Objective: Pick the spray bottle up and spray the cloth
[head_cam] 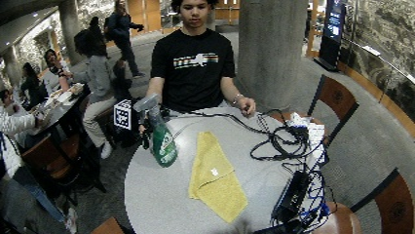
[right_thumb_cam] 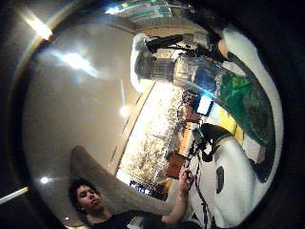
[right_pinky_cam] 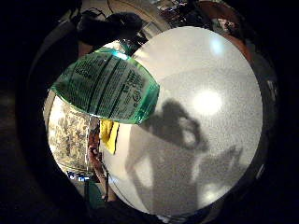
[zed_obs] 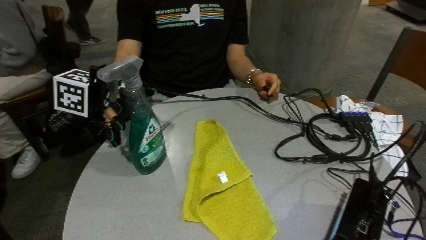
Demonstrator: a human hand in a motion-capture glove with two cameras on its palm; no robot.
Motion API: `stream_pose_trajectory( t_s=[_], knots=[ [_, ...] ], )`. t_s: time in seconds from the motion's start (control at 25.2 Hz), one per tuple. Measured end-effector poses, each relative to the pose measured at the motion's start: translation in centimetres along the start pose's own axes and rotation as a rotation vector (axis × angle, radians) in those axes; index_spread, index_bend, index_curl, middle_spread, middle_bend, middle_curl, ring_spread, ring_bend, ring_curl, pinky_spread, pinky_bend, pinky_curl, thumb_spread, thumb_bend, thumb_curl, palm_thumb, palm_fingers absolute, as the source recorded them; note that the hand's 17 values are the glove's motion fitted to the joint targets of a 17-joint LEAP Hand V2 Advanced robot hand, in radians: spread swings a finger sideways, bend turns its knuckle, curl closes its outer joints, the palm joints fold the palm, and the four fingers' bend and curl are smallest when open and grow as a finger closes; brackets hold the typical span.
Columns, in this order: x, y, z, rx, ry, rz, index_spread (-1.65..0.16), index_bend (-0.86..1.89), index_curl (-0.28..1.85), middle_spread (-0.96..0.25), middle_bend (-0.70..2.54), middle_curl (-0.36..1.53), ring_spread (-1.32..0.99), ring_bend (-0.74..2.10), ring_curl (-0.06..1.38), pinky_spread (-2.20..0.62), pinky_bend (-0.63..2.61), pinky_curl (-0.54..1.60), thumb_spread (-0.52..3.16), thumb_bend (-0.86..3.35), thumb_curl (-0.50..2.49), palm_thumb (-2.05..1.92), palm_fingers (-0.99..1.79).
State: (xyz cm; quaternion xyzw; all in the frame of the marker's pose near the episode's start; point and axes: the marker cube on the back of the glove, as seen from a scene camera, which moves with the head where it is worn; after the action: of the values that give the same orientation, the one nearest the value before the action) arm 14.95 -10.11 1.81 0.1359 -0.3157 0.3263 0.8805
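**Bottle gripped at the table's edge, cloth lying flat**

Where the round table (zed_obs: 120,210) curves nearest the outside camera, the yellow cloth (zed_obs: 219,180) begins, its broad folded end close to that near edge. From there it runs in a long strip toward the far edge, narrowing as it goes, and a small white tag shows on its upper fold. It lies flat on the grey top, with nothing resting on it.

Beside the cloth, near the table's edge on the person's right, stands the green spray bottle (zed_obs: 145,140). It is roughly upright, its base at or just above the tabletop; contact cannot be judged. Its grey trigger head (zed_obs: 120,69) sits at the top. The gloved right hand (zed_obs: 114,117) is wrapped around the bottle's neck just below the head, fingers curled on it. From the little finger side palm view, the bottle's green labelled body (right_pinky_cam: 110,86) fills the space close to the palm, with the cloth (right_pinky_cam: 110,135) visible beyond on the table.

Black cables (zed_obs: 319,140) loop over the opposite side of the table. At the far edge, the bare hand (zed_obs: 266,85) rests, touching a cable.
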Motion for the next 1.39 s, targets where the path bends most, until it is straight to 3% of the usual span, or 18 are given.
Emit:
stream_pose_trajectory(
  t_s=[0.8,1.03,1.19,1.39],
  knots=[
    [0.7,-4.3,4.9,-0.033,-0.02,0.046,-0.32,0.13,0.33,0.08,0.28,0.42,0.1,0.2,0.29,0.37,0.2,0.31,0.86,-0.05,0.42,0.76,0.32],
    [0.8,-5.5,5.9,-0.039,-0.018,0.018,-0.32,0.13,0.31,0.08,0.26,0.41,0.1,0.21,0.29,0.38,0.25,0.33,0.86,-0.04,0.4,0.74,0.38],
    [1.0,-5.6,5.9,-0.023,-0.028,-0.004,-0.27,0.44,0.39,0.06,0.18,0.38,0.09,0.16,0.26,0.38,0.2,0.3,0.86,0.05,0.45,0.9,0.65],
    [1.5,-6.5,5.8,-0.003,-0.067,-0.009,-0.24,0.47,0.44,0.03,0.22,0.39,0.07,0.17,0.27,0.38,0.17,0.31,0.84,0.03,0.48,0.95,0.71]
  ],
)
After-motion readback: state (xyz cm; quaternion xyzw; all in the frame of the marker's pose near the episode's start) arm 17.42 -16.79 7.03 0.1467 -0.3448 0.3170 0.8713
